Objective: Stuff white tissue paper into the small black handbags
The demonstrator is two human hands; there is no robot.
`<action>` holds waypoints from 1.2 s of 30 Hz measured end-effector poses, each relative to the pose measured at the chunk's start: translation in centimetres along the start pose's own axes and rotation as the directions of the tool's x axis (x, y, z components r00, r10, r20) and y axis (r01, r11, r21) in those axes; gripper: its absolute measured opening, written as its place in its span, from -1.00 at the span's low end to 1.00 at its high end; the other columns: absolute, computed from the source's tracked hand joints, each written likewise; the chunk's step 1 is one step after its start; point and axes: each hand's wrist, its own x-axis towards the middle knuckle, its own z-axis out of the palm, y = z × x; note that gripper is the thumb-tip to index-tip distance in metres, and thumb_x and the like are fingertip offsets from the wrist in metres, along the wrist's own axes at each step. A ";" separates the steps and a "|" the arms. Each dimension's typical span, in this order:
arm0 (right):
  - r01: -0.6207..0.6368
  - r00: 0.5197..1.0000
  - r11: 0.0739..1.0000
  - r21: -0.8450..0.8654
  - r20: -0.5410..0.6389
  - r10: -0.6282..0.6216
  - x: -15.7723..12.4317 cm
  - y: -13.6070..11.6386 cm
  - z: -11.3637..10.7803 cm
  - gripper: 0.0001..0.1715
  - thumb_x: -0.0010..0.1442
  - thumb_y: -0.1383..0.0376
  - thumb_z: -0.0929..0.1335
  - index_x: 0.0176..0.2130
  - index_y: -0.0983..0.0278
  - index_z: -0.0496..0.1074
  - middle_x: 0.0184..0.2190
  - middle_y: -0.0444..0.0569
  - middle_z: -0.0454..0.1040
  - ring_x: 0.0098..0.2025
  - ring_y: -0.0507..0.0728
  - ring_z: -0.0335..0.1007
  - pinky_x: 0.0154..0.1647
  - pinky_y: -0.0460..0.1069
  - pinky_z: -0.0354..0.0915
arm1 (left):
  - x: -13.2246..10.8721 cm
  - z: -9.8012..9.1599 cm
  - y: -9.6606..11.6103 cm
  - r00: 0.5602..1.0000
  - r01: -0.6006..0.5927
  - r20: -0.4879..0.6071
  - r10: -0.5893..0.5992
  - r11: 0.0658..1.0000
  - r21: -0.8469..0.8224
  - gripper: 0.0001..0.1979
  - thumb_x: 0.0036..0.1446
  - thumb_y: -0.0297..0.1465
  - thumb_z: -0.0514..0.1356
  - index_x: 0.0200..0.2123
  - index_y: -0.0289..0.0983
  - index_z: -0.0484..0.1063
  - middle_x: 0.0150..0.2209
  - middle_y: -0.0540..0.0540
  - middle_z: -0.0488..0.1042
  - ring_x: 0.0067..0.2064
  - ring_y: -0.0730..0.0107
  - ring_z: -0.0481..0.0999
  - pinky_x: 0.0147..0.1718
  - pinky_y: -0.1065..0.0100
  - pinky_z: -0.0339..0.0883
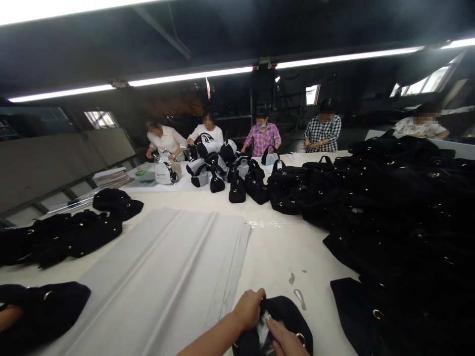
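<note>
A black fabric bag with gold-coloured rings lies at the front edge of the view. My left hand is closed on the upper left edge of its opening. Inside that opening shows some crumpled, shiny whitish material, perhaps plastic; I cannot make out exactly what it is. My right hand reaches in from the lower right, thumb and fingers bent around this material. Part of the right hand and the bag's lower side fall outside the picture.
Large white sheets lie stacked left of the bag. A big heap of black bags fills the right side. More black bags lie left, with a co-worker's hand at one. Several people stand behind stuffed bags across the table.
</note>
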 end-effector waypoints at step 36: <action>-0.359 0.697 0.830 0.426 -0.469 0.543 -3.9 -1.9 -1.7 -0.52 0.17 0.28 0.32 0.10 0.27 0.36 0.01 0.04 0.45 -0.05 0.14 0.43 -0.03 0.01 0.36 | 1.2 -0.2 0.7 0.757 0.348 -0.177 -0.629 0.618 -0.705 -0.81 0.07 -0.30 0.11 -0.30 -0.25 0.44 -0.34 -0.09 0.52 -0.23 0.20 0.51 -0.18 0.21 0.37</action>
